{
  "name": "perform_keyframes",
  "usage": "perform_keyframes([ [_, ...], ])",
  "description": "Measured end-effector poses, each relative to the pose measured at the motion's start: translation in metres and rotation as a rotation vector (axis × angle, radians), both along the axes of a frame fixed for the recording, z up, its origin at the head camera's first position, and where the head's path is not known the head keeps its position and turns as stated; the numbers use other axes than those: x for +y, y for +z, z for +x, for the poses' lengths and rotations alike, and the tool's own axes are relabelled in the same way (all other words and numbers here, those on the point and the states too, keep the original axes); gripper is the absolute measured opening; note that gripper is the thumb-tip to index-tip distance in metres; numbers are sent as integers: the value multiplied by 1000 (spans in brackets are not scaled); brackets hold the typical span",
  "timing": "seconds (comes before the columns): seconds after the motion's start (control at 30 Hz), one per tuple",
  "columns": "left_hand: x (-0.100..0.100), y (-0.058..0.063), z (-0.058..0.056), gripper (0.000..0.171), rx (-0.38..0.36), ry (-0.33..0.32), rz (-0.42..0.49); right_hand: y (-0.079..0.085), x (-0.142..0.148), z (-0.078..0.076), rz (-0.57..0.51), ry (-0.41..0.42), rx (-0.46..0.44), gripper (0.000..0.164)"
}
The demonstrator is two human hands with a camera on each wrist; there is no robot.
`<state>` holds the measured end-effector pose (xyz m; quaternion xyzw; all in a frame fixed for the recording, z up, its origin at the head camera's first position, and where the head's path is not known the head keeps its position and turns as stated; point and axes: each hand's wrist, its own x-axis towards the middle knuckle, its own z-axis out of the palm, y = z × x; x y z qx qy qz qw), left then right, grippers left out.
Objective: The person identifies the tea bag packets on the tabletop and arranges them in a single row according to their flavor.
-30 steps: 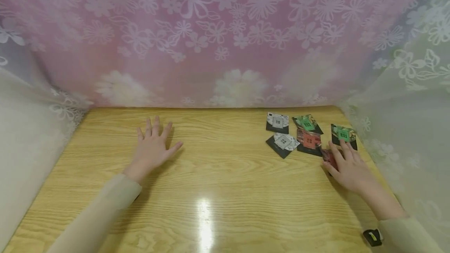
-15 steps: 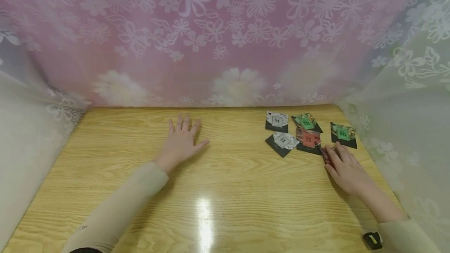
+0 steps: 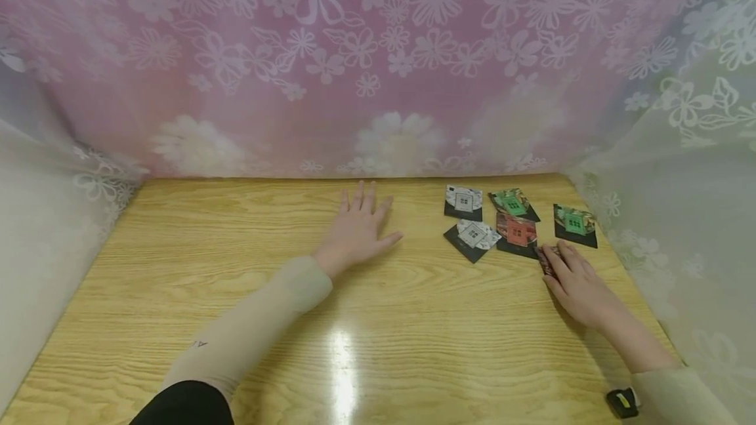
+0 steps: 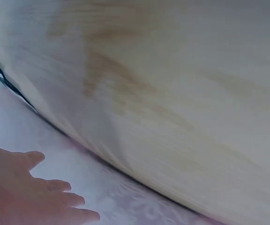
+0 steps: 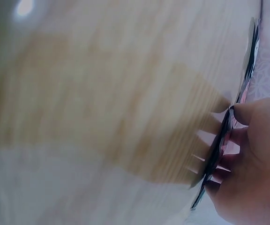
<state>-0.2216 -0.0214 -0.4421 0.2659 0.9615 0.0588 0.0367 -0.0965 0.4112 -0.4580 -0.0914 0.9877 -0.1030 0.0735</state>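
Note:
My left hand [image 3: 353, 233] is spread over the table, palm down, its thumb pointing toward the packets to its right. The same hand [image 4: 29, 192] shows straight, parted fingers with nothing held in the left wrist view. My right hand [image 3: 581, 287] lies over a dark red packet [image 3: 550, 262], its fingertips and thumb on it and covering part of it. In the right wrist view, the fingers of the right hand [image 5: 261, 159] bend down onto the packet's thin dark edge. Just beyond is a green-and-black packet [image 3: 575, 225], apart from the fingers.
Left of the right hand lie a red packet [image 3: 516, 235], another green packet [image 3: 514, 204] overlapping it, and two white-and-black packets [image 3: 463, 202], one tilted. The wooden table [image 3: 248, 353] ends at a pink floral curtain [image 3: 295, 84]; pale curtain [image 3: 703, 215] hangs at the right.
My left hand has slid right across the table, still spread. My right hand has drawn back slightly off the far green packet, its fingers now over the dark red packet.

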Motion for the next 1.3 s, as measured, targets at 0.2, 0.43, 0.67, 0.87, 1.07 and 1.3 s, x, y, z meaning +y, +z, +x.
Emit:
perform_keyframes([
  [0.2, 33, 0, -1, 83, 2, -42, 19, 2, -1, -2, -60, -30, -30, 59],
  [0.43, 70, 0, 0, 82, 11, -111, -20, 0, 1, -2, -84, -52, -61, 59],
  [0.67, 100, -6, 3, 77, 51, -208, -68, -4, 3, -3, -61, -42, -56, 59],
  [0.87, 121, -9, 5, 72, 114, -308, -152, -3, 2, -2, -44, -49, -54, 59],
  [1.07, 139, -10, 4, 69, 173, -415, -249, -4, 3, -1, -9, -37, -24, 60],
  [1.3, 154, -14, 1, 67, 215, -487, -360, -9, 3, -1, -1, -18, 9, 60],
])
